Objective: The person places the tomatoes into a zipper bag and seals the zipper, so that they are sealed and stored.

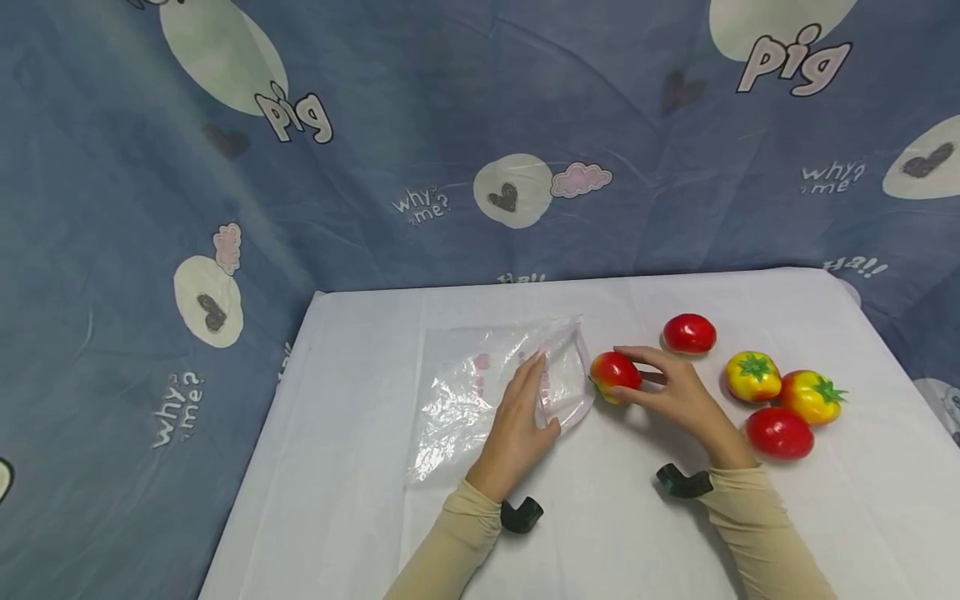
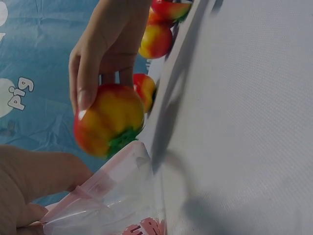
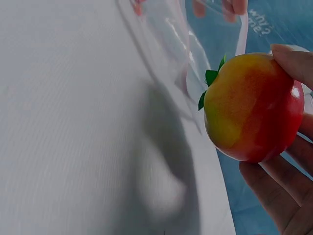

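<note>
A clear plastic bag [image 1: 465, 392] with pink print lies on the white table. My left hand [image 1: 517, 429] pinches its pink-edged opening, and the edge [image 2: 105, 178] stands raised in the left wrist view. My right hand [image 1: 678, 400] holds a red and yellow tomato-like fruit [image 1: 615, 375] between thumb and fingers, just right of the bag's mouth. In the right wrist view the held fruit [image 3: 254, 107] has its green leaves facing the bag [image 3: 164, 29]. The fruit is outside the bag.
Right of my right hand lie two yellow-red fruits [image 1: 752, 377] [image 1: 812, 397] and a red one [image 1: 780, 433], close together. Another red fruit [image 1: 689, 334] lies farther back. A patterned blue cloth [image 1: 450, 108] hangs behind the white table [image 1: 337, 400].
</note>
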Demonstrator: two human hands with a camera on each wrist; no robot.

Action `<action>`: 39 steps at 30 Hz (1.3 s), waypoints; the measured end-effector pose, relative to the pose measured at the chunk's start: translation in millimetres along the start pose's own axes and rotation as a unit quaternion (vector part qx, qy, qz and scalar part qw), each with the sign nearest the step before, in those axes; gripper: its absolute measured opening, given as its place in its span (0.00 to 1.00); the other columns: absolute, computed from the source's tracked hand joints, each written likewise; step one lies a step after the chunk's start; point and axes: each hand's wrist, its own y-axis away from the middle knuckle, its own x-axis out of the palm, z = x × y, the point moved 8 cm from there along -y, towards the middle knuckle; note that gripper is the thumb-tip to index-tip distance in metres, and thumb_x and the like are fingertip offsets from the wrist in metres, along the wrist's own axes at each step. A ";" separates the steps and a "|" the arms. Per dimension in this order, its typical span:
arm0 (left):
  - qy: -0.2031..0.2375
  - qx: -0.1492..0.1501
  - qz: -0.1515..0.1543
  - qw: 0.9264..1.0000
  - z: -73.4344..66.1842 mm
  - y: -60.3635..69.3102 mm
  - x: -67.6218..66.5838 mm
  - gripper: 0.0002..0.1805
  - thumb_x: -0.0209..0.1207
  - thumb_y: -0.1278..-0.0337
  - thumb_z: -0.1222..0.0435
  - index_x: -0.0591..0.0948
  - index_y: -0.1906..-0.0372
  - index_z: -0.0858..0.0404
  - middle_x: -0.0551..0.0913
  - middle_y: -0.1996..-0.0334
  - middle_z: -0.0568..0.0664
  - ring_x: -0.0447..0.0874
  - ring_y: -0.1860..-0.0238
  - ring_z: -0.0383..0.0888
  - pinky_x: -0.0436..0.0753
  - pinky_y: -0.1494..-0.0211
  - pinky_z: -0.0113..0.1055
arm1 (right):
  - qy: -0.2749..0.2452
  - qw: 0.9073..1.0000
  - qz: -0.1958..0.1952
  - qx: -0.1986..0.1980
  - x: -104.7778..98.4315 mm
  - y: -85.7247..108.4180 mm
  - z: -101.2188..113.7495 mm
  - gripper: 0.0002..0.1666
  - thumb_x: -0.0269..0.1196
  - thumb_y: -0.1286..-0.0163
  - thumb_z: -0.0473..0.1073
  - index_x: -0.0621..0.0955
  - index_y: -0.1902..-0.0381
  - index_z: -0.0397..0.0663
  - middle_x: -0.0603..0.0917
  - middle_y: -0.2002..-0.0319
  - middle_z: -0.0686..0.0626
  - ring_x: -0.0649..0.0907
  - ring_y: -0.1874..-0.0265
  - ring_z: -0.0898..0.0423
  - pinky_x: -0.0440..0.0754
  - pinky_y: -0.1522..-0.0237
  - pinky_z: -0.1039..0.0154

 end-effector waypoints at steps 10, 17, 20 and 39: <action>-0.006 0.001 0.006 1.000 -1.2 0.0 1.4 0.52 0.71 0.51 0.72 0.59 0.19 0.61 0.62 0.20 0.51 0.61 0.20 0.51 0.68 0.19 0.47 | -0.029 0.999 0.010 -0.013 15.9 -12.7 10.3 0.35 0.77 0.40 0.39 0.81 0.35 0.44 0.84 0.37 0.41 0.83 0.38 0.42 0.85 0.41 0.47; -0.015 0.003 0.012 1.000 -2.1 0.3 2.8 0.52 0.70 0.50 0.72 0.59 0.19 0.61 0.62 0.20 0.52 0.62 0.20 0.51 0.69 0.20 0.47 | -0.041 0.999 0.023 -0.010 28.1 -21.1 13.9 0.36 0.78 0.41 0.38 0.80 0.35 0.42 0.83 0.36 0.40 0.83 0.38 0.42 0.85 0.40 0.47; -0.017 0.009 0.009 1.000 -3.7 0.7 2.3 0.51 0.70 0.50 0.72 0.60 0.19 0.61 0.62 0.20 0.52 0.63 0.20 0.51 0.70 0.20 0.47 | -0.048 0.998 0.026 -0.010 34.0 -24.9 15.0 0.36 0.78 0.42 0.38 0.80 0.35 0.41 0.83 0.36 0.40 0.82 0.37 0.42 0.84 0.39 0.47; -0.019 0.027 0.008 0.999 -5.0 0.6 3.8 0.53 0.70 0.52 0.73 0.59 0.19 0.62 0.62 0.20 0.52 0.63 0.21 0.51 0.69 0.20 0.46 | -0.028 0.997 0.062 -0.034 65.1 -34.6 18.5 0.40 0.78 0.43 0.38 0.78 0.33 0.38 0.82 0.35 0.36 0.83 0.38 0.38 0.84 0.38 0.46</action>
